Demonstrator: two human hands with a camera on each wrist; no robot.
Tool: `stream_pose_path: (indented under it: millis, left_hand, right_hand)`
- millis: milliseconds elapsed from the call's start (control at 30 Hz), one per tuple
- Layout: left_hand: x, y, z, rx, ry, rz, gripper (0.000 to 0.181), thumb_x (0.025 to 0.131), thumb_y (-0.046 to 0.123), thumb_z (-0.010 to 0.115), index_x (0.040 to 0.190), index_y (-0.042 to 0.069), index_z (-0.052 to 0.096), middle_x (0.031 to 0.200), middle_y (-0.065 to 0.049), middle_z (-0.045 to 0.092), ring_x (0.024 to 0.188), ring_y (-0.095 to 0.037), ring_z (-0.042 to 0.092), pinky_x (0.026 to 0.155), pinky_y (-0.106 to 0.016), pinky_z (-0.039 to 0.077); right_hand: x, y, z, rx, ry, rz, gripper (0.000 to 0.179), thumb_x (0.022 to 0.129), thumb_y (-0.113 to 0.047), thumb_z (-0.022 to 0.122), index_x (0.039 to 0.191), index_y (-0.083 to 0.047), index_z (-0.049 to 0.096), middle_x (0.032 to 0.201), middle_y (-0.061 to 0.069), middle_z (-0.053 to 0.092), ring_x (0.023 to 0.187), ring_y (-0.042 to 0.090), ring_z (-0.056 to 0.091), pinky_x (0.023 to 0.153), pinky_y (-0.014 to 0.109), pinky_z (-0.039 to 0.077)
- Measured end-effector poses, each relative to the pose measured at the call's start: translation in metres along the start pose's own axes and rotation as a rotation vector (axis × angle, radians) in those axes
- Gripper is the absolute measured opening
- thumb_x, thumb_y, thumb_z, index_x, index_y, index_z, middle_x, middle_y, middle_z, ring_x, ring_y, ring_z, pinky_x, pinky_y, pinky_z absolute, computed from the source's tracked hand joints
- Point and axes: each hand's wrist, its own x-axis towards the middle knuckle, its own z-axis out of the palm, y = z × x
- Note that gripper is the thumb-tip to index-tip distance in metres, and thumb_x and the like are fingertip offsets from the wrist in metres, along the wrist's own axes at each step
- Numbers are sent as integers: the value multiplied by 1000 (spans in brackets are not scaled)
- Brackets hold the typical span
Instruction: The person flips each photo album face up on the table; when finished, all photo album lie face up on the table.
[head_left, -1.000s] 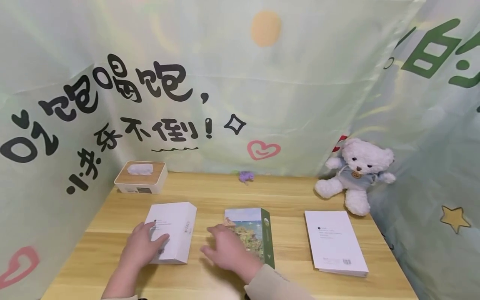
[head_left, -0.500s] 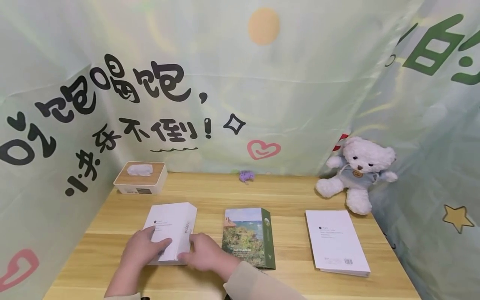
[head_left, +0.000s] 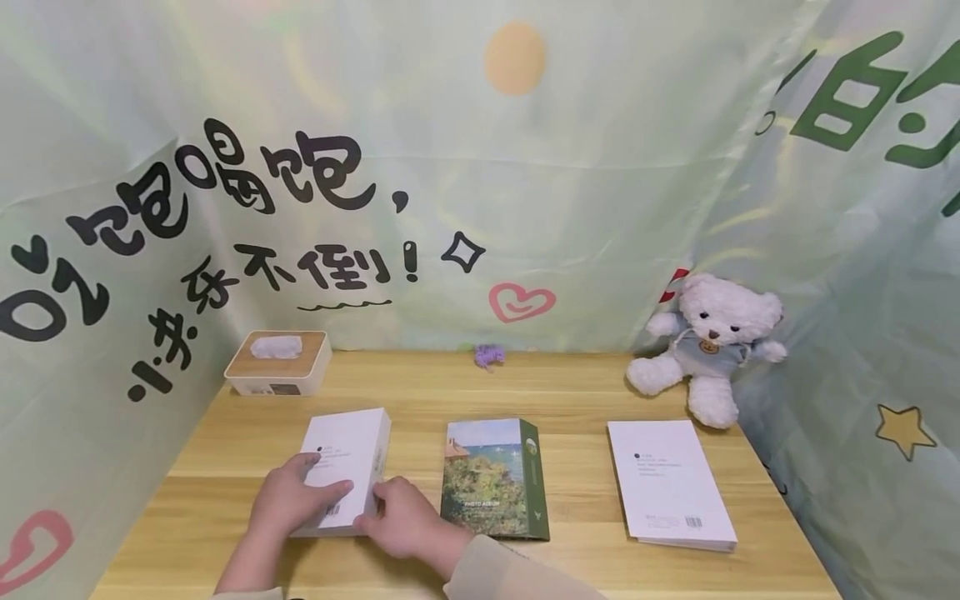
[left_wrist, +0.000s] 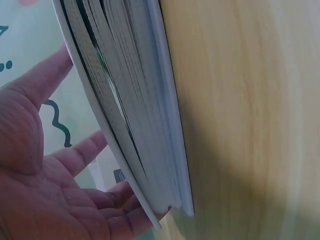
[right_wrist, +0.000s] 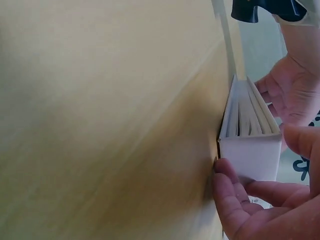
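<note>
A thick white album (head_left: 348,450) lies at the left of the table, its plain cover with small print facing up. My left hand (head_left: 296,496) holds its left side, thumb across the cover and fingers at the far edge. In the left wrist view, the album's page edges (left_wrist: 125,100) show between two stiff covers, with slight gaps among the leaves. My right hand (head_left: 403,517) grips the lower part of the spine (right_wrist: 250,157); its thumb is at the upper cover and its fingers reach the lower edge by the tabletop.
Beside my right hand lies a green-spined photo album (head_left: 483,475) with a painted landscape cover. Another white album (head_left: 667,483) lies farther right. At the back are a tissue box (head_left: 277,367), a small purple object (head_left: 489,357) and a white teddy bear (head_left: 708,350).
My right hand has moved left from over the landscape album to the white album's spine. The left hand stays on that album, which has turned slightly.
</note>
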Motion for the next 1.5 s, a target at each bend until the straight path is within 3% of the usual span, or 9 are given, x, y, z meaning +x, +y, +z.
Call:
stream_pose_path:
  millis: [100,200,333,433,533,667,933,1167,1500]
  left_hand:
    - [1,2,2,-16,-5,-5,107,79,64,86,148,-9,49,147,-45,45,133,-65,43,104,-74,42]
    - [0,2,3,-31,-11,-15,107,79,63,86,149,-9,49,147,-45,44,134,-66,42,105,-75,41]
    - [-1,3,2,-49,-25,-17,105,81,62,85,149,-9,48,149,-45,44,135,-66,42,105,-75,41]
    - [-1,3,-1,-78,-39,-18,102,84,63,82,150,-7,49,151,-44,42,137,-65,40,107,-76,39]
    - [-1,4,-3,-123,-52,-24,96,87,62,79,151,-4,50,153,-43,41,139,-64,39,110,-75,37]
    - [-4,8,-2,-195,-52,-36,91,93,62,73,153,-2,51,152,-44,42,138,-62,42,109,-71,42]
    - [-8,18,9,-281,-3,-63,82,104,61,58,153,-4,50,151,-43,42,132,-58,51,101,-62,51]
    - [-12,23,13,-413,16,-99,77,106,59,56,147,-7,54,137,-36,60,103,-32,68,74,-33,56]
    - [-17,26,16,-413,11,-105,88,106,69,40,146,-8,54,133,-34,63,105,-35,67,74,-35,56]
  right_hand:
    - [0,2,0,23,18,-3,33,98,-28,76,112,2,76,86,2,62,75,8,54,68,24,49]
    - [-1,4,1,81,22,-31,22,99,-23,74,86,-5,72,68,-5,52,62,8,48,56,22,42]
    - [-3,2,-1,125,36,-74,41,100,-17,72,64,-14,51,57,-8,40,52,7,39,49,20,33]
    - [-3,-2,-4,81,78,-88,44,100,-18,72,63,-12,49,66,-3,49,62,7,47,56,21,40]
    - [-5,-8,-6,37,135,-71,30,99,-24,74,78,-3,70,99,11,68,94,16,65,82,27,56]
    - [-7,-16,-10,73,198,-51,42,98,-28,76,120,7,75,139,30,61,128,39,61,106,43,54]
    - [-11,-25,-15,141,244,-75,53,98,-30,77,129,11,69,144,32,55,122,32,63,94,28,58]
    - [-18,-30,-15,220,225,-101,57,94,-20,81,135,15,63,146,34,46,112,20,65,89,20,57]
    - [-24,-41,-19,153,229,-112,59,91,-17,83,139,11,62,155,29,42,126,25,62,99,20,53]
